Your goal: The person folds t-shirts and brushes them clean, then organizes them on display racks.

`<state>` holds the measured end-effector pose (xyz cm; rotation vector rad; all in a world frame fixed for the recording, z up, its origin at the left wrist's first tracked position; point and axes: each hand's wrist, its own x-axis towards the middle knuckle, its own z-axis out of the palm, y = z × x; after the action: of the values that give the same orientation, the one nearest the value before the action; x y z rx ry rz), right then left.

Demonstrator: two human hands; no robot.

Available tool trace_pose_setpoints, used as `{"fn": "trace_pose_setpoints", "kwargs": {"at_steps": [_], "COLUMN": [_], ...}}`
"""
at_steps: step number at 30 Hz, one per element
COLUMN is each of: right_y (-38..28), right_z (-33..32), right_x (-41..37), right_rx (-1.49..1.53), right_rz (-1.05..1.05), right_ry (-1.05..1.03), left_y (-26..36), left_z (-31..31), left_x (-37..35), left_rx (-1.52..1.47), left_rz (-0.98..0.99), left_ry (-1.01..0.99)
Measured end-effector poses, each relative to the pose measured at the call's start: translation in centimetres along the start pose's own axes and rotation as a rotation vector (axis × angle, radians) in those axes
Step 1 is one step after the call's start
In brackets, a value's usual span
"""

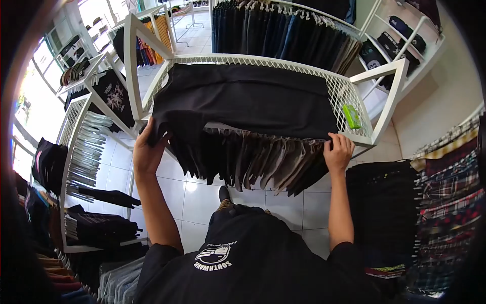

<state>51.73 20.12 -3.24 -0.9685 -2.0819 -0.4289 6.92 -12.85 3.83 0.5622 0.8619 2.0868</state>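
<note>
A pair of black trousers [248, 96], folded lengthwise, lies stretched across the white mesh top of a display rack [349, 96]. My left hand [148, 152] is closed on the wider left end of the trousers, where the cloth bunches and hangs over the front edge. At the narrow right end, my right hand [338, 153] pinches the near corner between thumb and fingers. A bright green packet [351, 117] rests on the mesh just right of the trousers.
Dark and brown garments [273, 159] hang under the rack's front edge. Behind it is a rail of jeans and trousers [283, 35]. Plaid shirts [450, 202] hang at the right, and a rack with clear hangers [88, 152] stands left. Caps [390, 45] sit on shelves at the back right.
</note>
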Motion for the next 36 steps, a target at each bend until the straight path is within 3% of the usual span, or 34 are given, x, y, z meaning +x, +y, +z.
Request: {"fn": "trace_pose_setpoints", "kwargs": {"at_steps": [2, 6, 8, 10, 11, 13, 16, 17, 18, 19, 20, 22, 24, 27, 30, 34, 36], "right_y": [1.4, 2.8, 3.9, 4.1, 4.6, 5.7, 6.6, 6.6, 6.7, 5.1, 4.1, 1.2, 0.5, -0.1, -0.4, -2.6, -2.8], "right_z": [-0.9, -1.9, 0.1, 1.5, 3.0, 6.1, 10.8, 12.2, 13.0, 11.9, 11.2, 8.2, 7.1, 6.3, 6.4, 6.5, 6.5], "right_x": [0.6, 4.9, 7.4, 10.5, 11.8, 13.8, 15.4, 15.2, 15.1, 14.8, 14.2, 12.7, 10.1, 7.9, 7.7, 8.7, 8.7], "right_rx": [0.016, 0.294, 0.533, 0.498, 0.507, 0.515, 0.444, 0.379, 0.312, 0.168, 0.228, 0.136, -0.001, -0.134, -0.123, -0.243, -0.279], "right_rz": [-0.039, 0.065, 0.238, 0.308, 0.347, 0.385, 0.528, 0.528, 0.529, 0.44, 0.369, 0.5, 0.572, 0.65, 0.628, 0.566, 0.601], "right_ry": [-0.004, -0.134, -0.112, -0.152, -0.163, -0.174, -0.334, -0.341, -0.348, -0.283, -0.167, -0.17, -0.236, -0.272, -0.226, -0.034, -0.125], "left_y": [0.8, 2.4, 3.1, 3.8, 4.1, 3.4, 1.3, 0.8, 0.1, -1.1, -2.0, -2.8, -4.8, -7.1, -9.4, -12.9, -13.5], "left_z": [1.9, 2.9, 2.6, -0.1, 0.9, 4.2, 7.0, 6.3, 6.4, 6.9, 7.0, 6.3, 5.5, 4.9, 6.3, 6.8, 6.7], "left_x": [0.8, 5.6, 10.0, 15.8, 17.9, 21.5, 25.8, 26.8, 26.7, 25.4, 23.9, 20.8, 17.8, 16.7, 16.4, 16.1, 16.2], "left_rx": [-0.017, -0.032, 0.005, -0.075, -0.076, 0.133, 0.209, 0.283, 0.282, 0.557, 0.829, 1.322, 1.694, 1.872, 1.837, 1.844, 1.874], "left_rz": [0.013, -0.03, -0.052, -0.168, -0.166, -0.141, -0.208, -0.276, -0.281, -0.151, -0.016, 0.158, 0.425, 0.453, 0.538, 0.369, 0.344], "left_ry": [0.073, 0.013, -0.041, -0.28, -0.282, 0.062, 0.197, 0.103, 0.099, 0.087, 0.071, -0.097, -0.003, 0.06, -0.059, -0.164, -0.179]}}
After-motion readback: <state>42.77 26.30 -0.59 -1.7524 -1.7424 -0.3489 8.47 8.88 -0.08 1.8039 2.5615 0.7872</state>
